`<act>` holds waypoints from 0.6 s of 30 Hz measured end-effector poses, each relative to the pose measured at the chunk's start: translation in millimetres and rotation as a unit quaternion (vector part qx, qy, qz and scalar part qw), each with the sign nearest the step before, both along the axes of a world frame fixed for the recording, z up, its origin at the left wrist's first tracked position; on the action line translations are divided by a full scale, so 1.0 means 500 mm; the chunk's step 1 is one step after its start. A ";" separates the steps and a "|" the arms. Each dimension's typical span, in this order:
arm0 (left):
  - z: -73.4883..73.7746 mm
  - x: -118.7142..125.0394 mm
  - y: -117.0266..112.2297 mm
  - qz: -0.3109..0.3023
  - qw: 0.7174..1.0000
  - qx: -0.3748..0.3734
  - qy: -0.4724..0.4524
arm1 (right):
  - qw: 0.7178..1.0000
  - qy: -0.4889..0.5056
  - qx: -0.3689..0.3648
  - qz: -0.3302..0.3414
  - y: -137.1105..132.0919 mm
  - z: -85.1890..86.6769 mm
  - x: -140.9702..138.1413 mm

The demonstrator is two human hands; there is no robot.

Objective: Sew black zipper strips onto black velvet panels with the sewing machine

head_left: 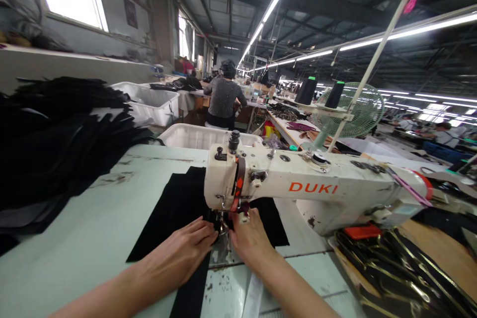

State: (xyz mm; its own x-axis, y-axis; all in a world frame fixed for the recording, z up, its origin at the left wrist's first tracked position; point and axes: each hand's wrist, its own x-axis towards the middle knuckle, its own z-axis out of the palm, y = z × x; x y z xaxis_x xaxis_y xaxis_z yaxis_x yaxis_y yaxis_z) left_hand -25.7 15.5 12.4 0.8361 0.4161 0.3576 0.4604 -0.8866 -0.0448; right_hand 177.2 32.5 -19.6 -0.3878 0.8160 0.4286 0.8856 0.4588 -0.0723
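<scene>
A piece of black fabric lies across the bed of a white sewing machine, under its needle area. Left of the presser foot, my left hand rests flat on this fabric, fingers together and stretched toward the foot. My right hand is close on the foot's other side, its fingers bent in a pinch at the fabric; the fingertips are partly hidden by the machine head. More black fabric shows beyond that hand. A black strip runs down toward the table's front edge.
A tall stack of black pieces stands at left. White bins sit behind the machine. Black items with gold-coloured zippers lie at right. Beyond are thread cones, a green fan and a seated person.
</scene>
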 end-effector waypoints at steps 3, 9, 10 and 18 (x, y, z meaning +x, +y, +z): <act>0.002 0.002 -0.003 0.005 1.000 0.000 -0.008 | 1.000 0.006 0.006 -0.008 0.002 -0.010 -0.008; 0.003 -0.001 -0.009 0.009 1.000 -0.008 -0.009 | 0.999 0.024 0.025 -0.011 0.042 -0.021 -0.032; 0.007 -0.001 -0.011 0.011 1.000 -0.011 -0.007 | 0.999 0.027 0.026 -0.007 0.045 -0.017 -0.026; 0.025 -0.001 -0.021 0.026 0.996 -0.062 -0.057 | 0.989 0.026 0.055 0.134 -0.039 0.031 0.045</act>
State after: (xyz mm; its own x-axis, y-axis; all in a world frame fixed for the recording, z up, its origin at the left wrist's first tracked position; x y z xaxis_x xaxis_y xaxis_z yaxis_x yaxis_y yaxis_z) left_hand -26.0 5.2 24.7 0.7690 0.5042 0.3929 0.5012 -0.8571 0.1190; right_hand 199.8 12.9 -4.2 -0.5591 0.6347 0.5335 0.7275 0.6841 -0.0513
